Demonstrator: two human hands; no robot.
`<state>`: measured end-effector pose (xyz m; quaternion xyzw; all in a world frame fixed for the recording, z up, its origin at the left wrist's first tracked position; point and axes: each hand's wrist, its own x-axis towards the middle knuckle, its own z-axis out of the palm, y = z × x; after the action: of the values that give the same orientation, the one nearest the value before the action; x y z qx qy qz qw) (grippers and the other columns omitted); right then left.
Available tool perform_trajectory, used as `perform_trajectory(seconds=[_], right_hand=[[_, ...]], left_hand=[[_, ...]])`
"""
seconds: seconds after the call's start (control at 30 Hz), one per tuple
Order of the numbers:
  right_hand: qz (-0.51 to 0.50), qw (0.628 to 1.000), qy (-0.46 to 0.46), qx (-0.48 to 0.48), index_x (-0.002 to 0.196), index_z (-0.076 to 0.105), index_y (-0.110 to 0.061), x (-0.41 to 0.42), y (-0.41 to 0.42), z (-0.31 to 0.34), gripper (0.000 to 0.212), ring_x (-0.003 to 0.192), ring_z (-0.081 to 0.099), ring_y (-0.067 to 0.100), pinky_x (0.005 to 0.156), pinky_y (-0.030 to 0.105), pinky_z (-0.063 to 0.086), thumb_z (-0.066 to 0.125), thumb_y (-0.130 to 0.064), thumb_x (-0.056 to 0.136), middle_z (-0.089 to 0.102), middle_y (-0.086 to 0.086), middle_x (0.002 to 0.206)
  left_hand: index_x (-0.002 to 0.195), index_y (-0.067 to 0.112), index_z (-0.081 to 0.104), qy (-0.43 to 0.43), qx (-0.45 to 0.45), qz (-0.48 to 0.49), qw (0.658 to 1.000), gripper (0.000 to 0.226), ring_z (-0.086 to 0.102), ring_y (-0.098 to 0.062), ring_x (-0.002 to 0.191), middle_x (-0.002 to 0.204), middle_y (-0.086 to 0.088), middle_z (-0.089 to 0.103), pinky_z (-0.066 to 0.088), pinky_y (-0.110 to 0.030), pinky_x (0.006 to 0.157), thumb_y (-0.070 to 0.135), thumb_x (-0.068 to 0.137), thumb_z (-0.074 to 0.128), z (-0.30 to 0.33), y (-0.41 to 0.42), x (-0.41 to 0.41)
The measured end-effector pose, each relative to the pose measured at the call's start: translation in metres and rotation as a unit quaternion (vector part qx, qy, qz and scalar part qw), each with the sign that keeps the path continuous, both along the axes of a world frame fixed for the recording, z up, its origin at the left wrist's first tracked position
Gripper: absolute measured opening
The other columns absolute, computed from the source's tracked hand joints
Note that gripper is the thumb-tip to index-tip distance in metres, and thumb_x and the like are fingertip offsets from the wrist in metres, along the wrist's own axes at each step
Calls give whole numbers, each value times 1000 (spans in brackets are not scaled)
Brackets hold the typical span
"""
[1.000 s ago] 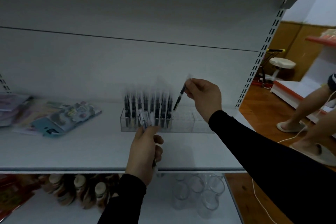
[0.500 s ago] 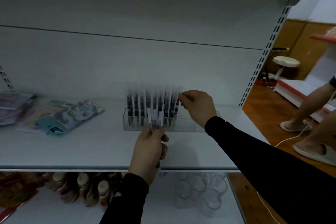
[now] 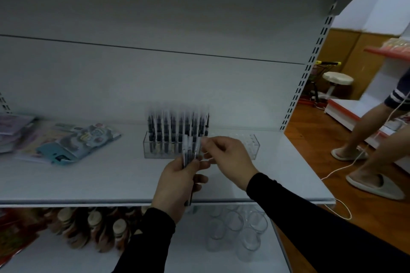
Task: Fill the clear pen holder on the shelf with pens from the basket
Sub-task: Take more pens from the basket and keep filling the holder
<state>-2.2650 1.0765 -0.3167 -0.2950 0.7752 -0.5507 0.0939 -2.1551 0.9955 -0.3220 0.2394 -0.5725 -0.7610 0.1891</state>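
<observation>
Your right hand (image 3: 226,159) has its thumb and forefinger pinched at the tops of the pens in the other hand, seemingly picking one out, though blur hides which pen they have; the remaining fingers curl loosely behind, out of the way. Your left hand (image 3: 177,182) is wrapped around a small bundle of pens (image 3: 189,150), thumb across the front, holding them upright and fanned a little so a single cap can be taken; it sits just in front of the clear pen holder (image 3: 250,146), near enough that each pen needs only a brief carry. The holder stands on the white shelf (image 3: 88,175) close to the back panel; its left part is packed with upright dark pens (image 3: 177,131), its right part looks unfilled, so I judge the job about half done and the next pen belongs on the right. The basket is not in view. Off to the left lie stationery packs (image 3: 66,144); below are bottles (image 3: 93,228) and clear cups (image 3: 239,228); another person's legs (image 3: 366,139) stand at the right.
</observation>
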Motion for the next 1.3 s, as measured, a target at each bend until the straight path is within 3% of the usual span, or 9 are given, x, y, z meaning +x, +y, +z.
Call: perform_trajectory(seconds=[0.23, 0.37, 0.53, 0.7, 0.8, 1.13, 1.3], right_hand=[[29, 998, -54, -26, 83, 75, -7, 8, 3, 1, 22, 77, 69, 21, 85, 48, 57, 69, -27, 89, 74, 12, 83], [0, 999, -32, -38, 81, 71, 2, 6, 3, 1, 31, 72, 61, 19, 83, 49, 54, 64, -26, 92, 69, 22, 81], [-59, 989, -54, -121, 82, 72, -10, -7, 6, 17, 19, 72, 64, 15, 79, 35, 57, 62, -19, 94, 69, 6, 76], [-118, 981, 21, -150, 81, 71, -23, -30, 7, 33, 17, 82, 71, 23, 83, 39, 59, 62, -27, 95, 74, 7, 85], [-132, 976, 35, -168, 80, 71, -27, -40, 5, 39, 16, 84, 72, 22, 86, 40, 59, 63, -29, 94, 75, 4, 85], [-131, 977, 35, -166, 99, 74, -13, -54, -13, 41, 22, 86, 72, 14, 87, 34, 59, 62, -32, 94, 74, 1, 92], [-118, 982, 64, -134, 92, 73, -20, -55, -19, 39, 12, 84, 71, 15, 87, 38, 58, 63, -27, 94, 73, -5, 88]], left_hand=[[103, 14, 67, 0, -1, -13, 1000, 17, 65, -14, 63, 88, 2, 76, 50, -23, 57, 16, 97, 51, 2, 4, 4], [105, 10, 65, -13, 36, 7, 999, 18, 68, -23, 81, 97, -9, 74, 54, -30, 70, 16, 98, 50, -1, 0, 2], [109, 10, 60, -31, 55, 72, 995, 20, 64, -23, 87, 98, -8, 69, 50, -33, 74, 22, 99, 47, -6, -8, 0], [108, 7, 58, -41, 104, 95, 989, 19, 52, -21, 62, 79, -12, 60, 43, -29, 55, 20, 98, 48, -6, -14, 2], [103, 6, 56, -37, 129, 90, 987, 14, 51, -20, 57, 73, -12, 57, 42, -27, 51, 15, 98, 47, -5, -15, 0], [102, 6, 58, -12, 99, 62, 993, 15, 65, -26, 77, 93, -13, 69, 53, -33, 73, 9, 100, 43, -7, -14, -2], [99, 11, 60, -6, 91, 61, 994, 15, 68, -25, 81, 96, -12, 70, 53, -31, 69, 11, 99, 45, -9, -16, -3]])
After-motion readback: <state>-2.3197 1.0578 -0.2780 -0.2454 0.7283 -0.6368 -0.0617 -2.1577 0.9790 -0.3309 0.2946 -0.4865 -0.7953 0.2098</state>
